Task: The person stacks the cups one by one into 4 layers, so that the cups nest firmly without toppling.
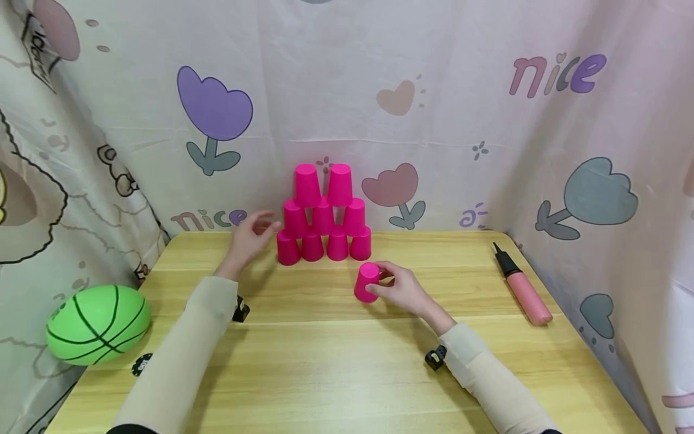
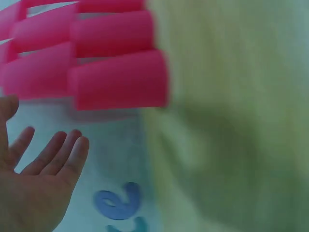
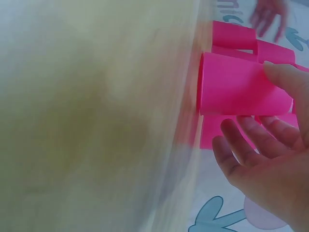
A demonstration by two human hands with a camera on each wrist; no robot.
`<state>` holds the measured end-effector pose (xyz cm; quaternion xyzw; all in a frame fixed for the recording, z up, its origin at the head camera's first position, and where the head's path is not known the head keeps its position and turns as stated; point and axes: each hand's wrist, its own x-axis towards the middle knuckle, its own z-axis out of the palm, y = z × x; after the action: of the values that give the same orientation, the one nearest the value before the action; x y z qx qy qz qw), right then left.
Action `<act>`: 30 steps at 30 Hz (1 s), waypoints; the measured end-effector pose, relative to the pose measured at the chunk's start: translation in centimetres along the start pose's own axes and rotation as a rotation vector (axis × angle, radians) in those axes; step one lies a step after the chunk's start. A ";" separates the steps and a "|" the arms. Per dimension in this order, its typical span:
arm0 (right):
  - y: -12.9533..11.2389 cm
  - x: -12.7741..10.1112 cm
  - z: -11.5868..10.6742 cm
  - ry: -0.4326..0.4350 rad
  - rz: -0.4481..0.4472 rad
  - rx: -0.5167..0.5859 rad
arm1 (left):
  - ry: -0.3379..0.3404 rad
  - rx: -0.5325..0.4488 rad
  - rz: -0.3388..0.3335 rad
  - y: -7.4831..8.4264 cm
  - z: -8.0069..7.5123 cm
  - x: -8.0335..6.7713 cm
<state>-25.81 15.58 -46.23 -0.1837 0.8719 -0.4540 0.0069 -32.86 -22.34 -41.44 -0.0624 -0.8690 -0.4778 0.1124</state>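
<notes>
A pyramid of upside-down pink plastic cups (image 1: pixel 323 217) stands near the table's back edge, with two cups on top and three in the middle row. My left hand (image 1: pixel 252 238) is beside the pyramid's left side, fingers spread and holding nothing; in the left wrist view the palm (image 2: pixel 34 193) shows apart from the cups. In front of the pyramid's right end is a single upside-down pink cup (image 1: pixel 367 282). My right hand (image 1: pixel 403 289) holds it from the right, thumb on one side and fingers on the other, as the right wrist view also shows.
A green ball (image 1: pixel 99 325) with black lines lies at the table's left edge, near a round black-and-white piece (image 1: pixel 142 364). On the right lies a pink hand pump (image 1: pixel 526 292) with a black nozzle. A printed curtain (image 1: pixel 325 72) hangs close behind the table.
</notes>
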 end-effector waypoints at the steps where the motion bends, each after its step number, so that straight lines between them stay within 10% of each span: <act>1: 0.0 0.0 -0.1 0.004 0.001 -0.002 | -0.029 0.001 -0.009 -0.5 0.3 -0.2; 13: -0.1 -0.1 -0.7 0.028 0.006 -0.018 | -0.152 0.043 -0.040 -2.8 1.9 -0.8; 30: -6.0 3.3 -4.5 0.123 -0.146 0.035 | -0.104 -0.012 -0.066 -3.5 2.8 -1.0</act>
<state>-27.81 14.90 -38.27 -0.2185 0.8469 -0.4787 -0.0765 -33.07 -21.90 -46.00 -0.0590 -0.8725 -0.4823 0.0506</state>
